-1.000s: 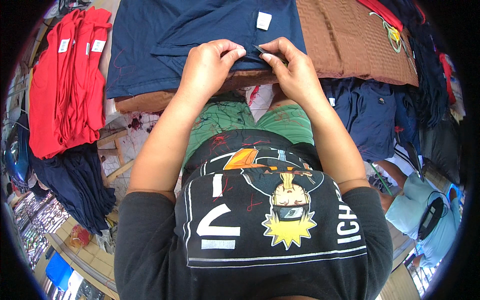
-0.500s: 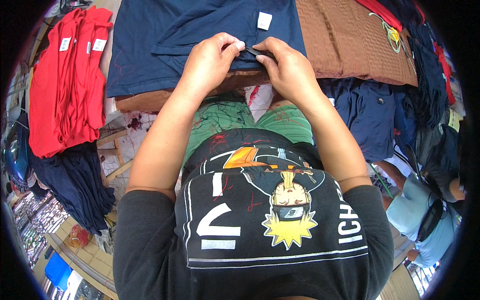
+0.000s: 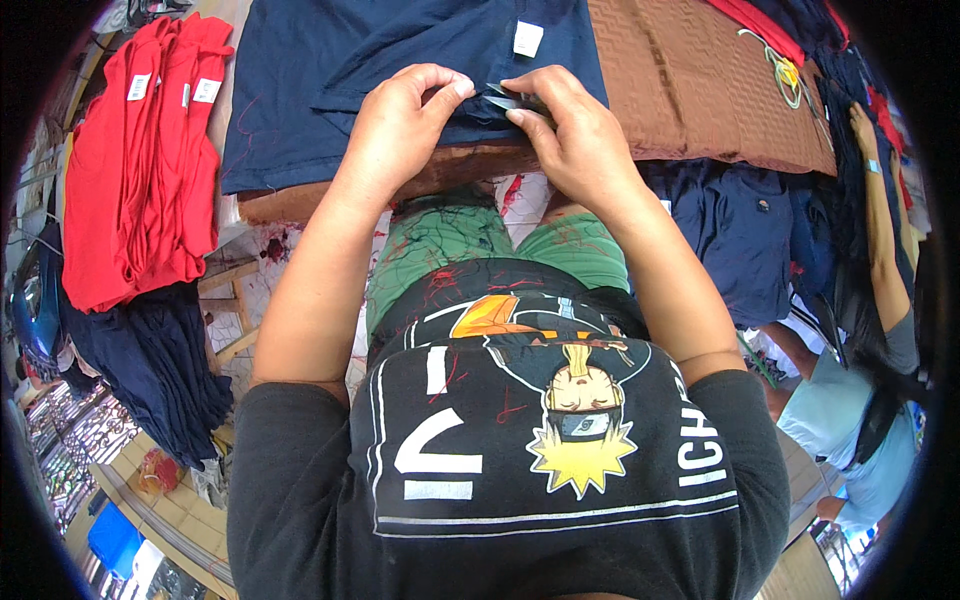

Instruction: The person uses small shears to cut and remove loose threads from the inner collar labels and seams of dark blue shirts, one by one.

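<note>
A navy garment (image 3: 330,50) with a white tag (image 3: 528,40) lies spread before me at the top. Over its near part, my left hand (image 3: 405,120) is closed in a pinch, thumb against forefinger; whatever is between the tips is too small to make out. Just to its right, my right hand (image 3: 575,120) grips small thread snips (image 3: 503,102) between thumb and fingers. Their blades are apart and point left toward my left fingertips, close above the navy cloth. The handle part is mostly hidden in my right hand.
Brown quilted fabric (image 3: 690,85) covers the surface under the garment. Red garments (image 3: 145,190) with tags are stacked at left, navy ones (image 3: 730,240) hang at right. A yellow-green cord (image 3: 787,75) lies at the upper right. Another person's arm (image 3: 885,240) reaches up at the far right.
The snips' blades have parted. My left hand has shifted slightly left, away from the snips. At the far right, another person's raised arm has come into view.
</note>
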Demonstrator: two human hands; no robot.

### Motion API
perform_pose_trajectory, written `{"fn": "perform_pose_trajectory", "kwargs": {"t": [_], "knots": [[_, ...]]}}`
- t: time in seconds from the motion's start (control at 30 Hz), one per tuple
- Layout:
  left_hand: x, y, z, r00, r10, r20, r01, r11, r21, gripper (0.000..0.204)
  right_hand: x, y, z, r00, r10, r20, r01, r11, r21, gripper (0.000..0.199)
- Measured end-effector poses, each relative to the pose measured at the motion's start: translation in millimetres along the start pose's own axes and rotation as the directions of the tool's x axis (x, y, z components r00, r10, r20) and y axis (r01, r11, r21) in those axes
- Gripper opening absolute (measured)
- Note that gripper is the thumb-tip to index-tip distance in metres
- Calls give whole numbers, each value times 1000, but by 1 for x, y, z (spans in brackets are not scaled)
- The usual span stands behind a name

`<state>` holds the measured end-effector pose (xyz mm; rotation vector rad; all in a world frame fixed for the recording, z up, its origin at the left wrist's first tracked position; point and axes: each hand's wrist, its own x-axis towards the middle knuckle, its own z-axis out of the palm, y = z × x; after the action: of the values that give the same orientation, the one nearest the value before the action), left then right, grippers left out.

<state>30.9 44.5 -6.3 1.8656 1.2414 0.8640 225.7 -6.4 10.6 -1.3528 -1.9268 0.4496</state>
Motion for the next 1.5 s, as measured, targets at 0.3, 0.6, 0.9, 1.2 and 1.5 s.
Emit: {"fn": "perform_pose_trajectory", "kwargs": {"t": [0.3,0.6,0.9,1.2,1.5], "knots": [[-25,62,-76,757,-16,654,-243,921,304,14,5,12,-14,994,47,-101,-61,988,-142,16],[-15,25,-12,931,315,182,-364,781,508,29,-15,16,-14,997,49,52,-38,979,-201,29],[5,-2,-20,966,250,69,-257,887,384,16,-13,36,-28,977,205,-58,-203,978,46,16],[6,15,1,877,458,-146,-339,805,487,16,-8,39,-18,929,362,-80,-369,923,-106,31],[-9,23,54,907,418,-40,-377,852,363,26,-10,33,-22,947,219,-237,-251,961,-118,22]]}}
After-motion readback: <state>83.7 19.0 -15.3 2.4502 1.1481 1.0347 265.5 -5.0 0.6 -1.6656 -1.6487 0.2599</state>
